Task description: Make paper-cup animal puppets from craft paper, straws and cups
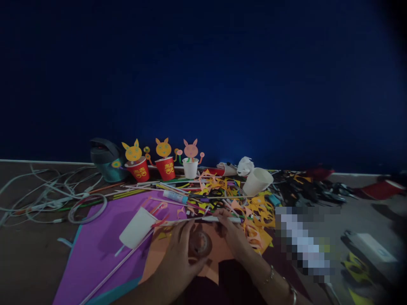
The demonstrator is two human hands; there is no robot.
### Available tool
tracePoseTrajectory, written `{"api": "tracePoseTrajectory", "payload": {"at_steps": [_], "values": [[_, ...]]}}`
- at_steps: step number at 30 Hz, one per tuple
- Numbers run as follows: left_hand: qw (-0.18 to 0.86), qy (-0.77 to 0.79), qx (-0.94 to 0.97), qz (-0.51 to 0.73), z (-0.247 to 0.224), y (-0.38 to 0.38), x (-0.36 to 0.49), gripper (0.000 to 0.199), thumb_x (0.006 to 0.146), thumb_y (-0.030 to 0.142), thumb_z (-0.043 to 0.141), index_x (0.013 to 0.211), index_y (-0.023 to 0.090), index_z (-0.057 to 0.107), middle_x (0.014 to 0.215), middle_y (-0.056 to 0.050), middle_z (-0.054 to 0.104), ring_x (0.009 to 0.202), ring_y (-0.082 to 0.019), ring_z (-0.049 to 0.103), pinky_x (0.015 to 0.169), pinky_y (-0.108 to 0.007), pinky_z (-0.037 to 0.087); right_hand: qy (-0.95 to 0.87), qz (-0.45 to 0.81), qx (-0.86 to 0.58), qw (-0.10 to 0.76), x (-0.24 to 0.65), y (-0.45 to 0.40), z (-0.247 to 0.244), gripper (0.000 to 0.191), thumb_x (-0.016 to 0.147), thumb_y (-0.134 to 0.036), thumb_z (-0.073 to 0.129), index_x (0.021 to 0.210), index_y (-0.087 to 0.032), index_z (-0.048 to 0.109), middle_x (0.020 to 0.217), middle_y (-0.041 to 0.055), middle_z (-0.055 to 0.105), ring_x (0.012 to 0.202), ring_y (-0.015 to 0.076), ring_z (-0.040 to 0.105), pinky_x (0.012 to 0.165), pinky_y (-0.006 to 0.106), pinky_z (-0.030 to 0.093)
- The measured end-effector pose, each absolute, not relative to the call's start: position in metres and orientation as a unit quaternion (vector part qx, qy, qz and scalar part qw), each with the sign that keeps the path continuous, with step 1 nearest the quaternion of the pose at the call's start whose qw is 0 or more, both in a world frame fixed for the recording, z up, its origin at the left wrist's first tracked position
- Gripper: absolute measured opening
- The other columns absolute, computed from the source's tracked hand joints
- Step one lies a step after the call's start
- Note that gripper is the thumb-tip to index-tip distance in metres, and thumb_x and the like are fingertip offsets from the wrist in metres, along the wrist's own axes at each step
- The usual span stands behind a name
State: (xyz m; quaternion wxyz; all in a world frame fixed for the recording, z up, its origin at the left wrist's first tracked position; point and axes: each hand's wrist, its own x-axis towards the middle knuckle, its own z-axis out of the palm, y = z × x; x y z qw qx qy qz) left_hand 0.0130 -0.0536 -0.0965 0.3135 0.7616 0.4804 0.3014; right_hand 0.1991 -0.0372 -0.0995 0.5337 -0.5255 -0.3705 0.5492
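Brown surface (34, 262) under white cables (63, 197) and layered purple-and-blue sheets (104, 241)

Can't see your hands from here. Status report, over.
Left hand curled around round object, over orange paper. Right hand holding white pen. Paper scraps crowding just beyond.

The left fingers (181, 237) curl around a round object (200, 243) over orange paper (159, 258); the right fingers (226, 220) hold a white pen (234, 220). A white cup (136, 229) lies on purple paper (101, 241). Behind, three cups (165, 168) bearing paper animal heads (163, 149) stand in a row. Yellow scraps (263, 212) and a glue stick (174, 196) lie nearby, with tangled cables (87, 208) at far left.
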Motion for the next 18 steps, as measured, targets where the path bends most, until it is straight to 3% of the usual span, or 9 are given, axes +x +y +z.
{"api": "tracePoseTrajectory", "payload": {"at_steps": [10, 18], "values": [[0.32, 0.476, 0.776, 0.264, -0.0926, -0.0477, 0.0113, 0.041, 0.071, 0.023, 0.067, 0.111, 0.021, 0.059, 0.121, -0.011, 0.055, 0.115, -0.028, 0.051, 0.1, -0.046, 0.043, -0.383, 0.553, -0.518, 0.529, 0.2006, -0.0364, -0.1051, 0.016, 0.077, -0.034, 0.059, 0.076, -0.018, 0.059, 0.06, -0.0019, 0.054, 0.054, 0.012, 0.046, 0.05, 0.022, 0.031], [0.301, 0.49, 0.77, 0.278, -0.0993, -0.0482, 0.0132, 0.046, 0.07, 0.017, 0.063, 0.115, 0.019, 0.055, 0.118, -0.011, 0.057, 0.113, -0.028, 0.052, 0.099, -0.047, 0.043, -0.395, 0.568, -0.5, 0.521, 0.203, -0.039, -0.1028, 0.01, 0.075, -0.028, 0.062, 0.077, -0.018, 0.061, 0.062, -0.0013, 0.059, 0.056, 0.0123, 0.048, 0.052, 0.022, 0.032]]}}
